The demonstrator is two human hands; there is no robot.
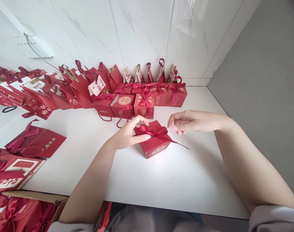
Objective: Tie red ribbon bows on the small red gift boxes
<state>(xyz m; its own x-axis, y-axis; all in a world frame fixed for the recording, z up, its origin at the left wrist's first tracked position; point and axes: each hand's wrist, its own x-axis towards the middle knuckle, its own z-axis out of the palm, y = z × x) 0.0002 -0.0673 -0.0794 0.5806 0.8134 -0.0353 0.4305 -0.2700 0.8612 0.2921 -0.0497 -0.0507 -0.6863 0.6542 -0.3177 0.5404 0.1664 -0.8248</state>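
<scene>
A small red box (156, 150) with a gold emblem on its front sits on the white table, a red ribbon bow (158, 132) on its top. My left hand (131, 132) rests at the box's left side, thumb and fingers apart, touching the left loop of the bow. Just right of the box, my right hand (185, 122) hovers above the table with its fingers loosely bent and apart, nothing visible between them. One ribbon tail stretches out past the box's right corner.
Behind stand several ribboned red boxes (124, 104) and a row of red gift bags (82, 91) along the tiled wall. Larger red boxes (47, 140) lie at the left. A cardboard carton (61, 201) of red boxes is at the lower left. A grey wall rises at the right.
</scene>
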